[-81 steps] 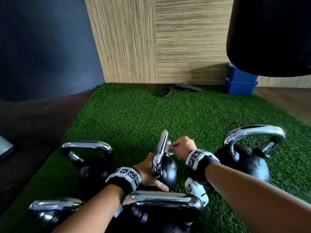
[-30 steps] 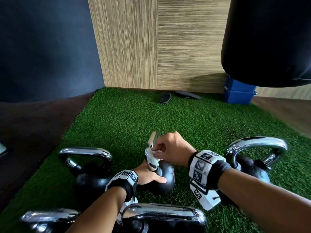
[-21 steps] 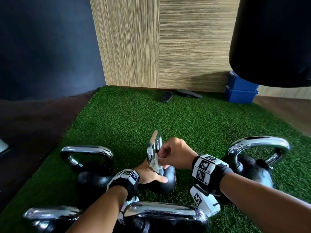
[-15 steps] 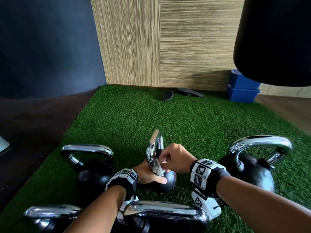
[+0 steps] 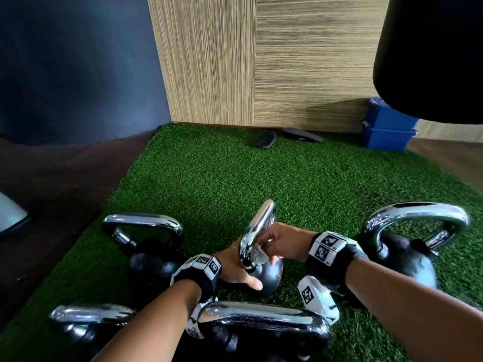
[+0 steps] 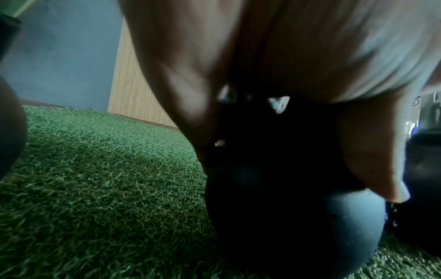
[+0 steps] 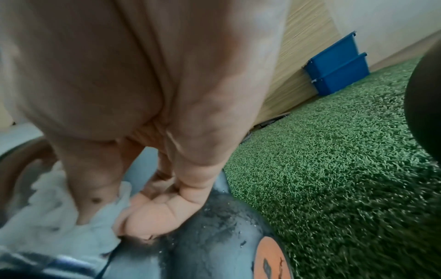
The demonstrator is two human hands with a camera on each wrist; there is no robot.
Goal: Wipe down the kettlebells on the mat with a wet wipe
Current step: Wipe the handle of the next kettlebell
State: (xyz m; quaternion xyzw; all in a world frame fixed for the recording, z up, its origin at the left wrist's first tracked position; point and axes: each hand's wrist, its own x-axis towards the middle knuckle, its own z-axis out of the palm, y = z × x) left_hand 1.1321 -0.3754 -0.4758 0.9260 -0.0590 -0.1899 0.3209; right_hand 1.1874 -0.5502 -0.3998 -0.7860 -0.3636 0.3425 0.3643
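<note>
A small black kettlebell (image 5: 269,276) with a chrome handle (image 5: 257,229) stands on the green mat (image 5: 209,184) in front of me. My left hand (image 5: 235,270) grips its black body (image 6: 286,217) from the left, thumb lying across the front. My right hand (image 5: 281,244) pinches a white wet wipe (image 5: 258,256) and presses it low on the handle, just above the ball. In the right wrist view the wipe (image 7: 59,213) is bunched between the curled fingers (image 7: 152,217) and the chrome handle, and the ball (image 7: 214,236) looks wet.
Several larger kettlebells ring the small one: one at left (image 5: 151,254), one at right (image 5: 407,252), two nearest me (image 5: 261,325) (image 5: 88,322). Blue bins (image 5: 386,129) and dark sandals (image 5: 266,138) lie by the wooden wall. A black punching bag (image 5: 431,56) hangs top right.
My right hand has slid the wipe down the chrome handle from near its top to its base by the ball. My left hand has kept its grip on the ball.
</note>
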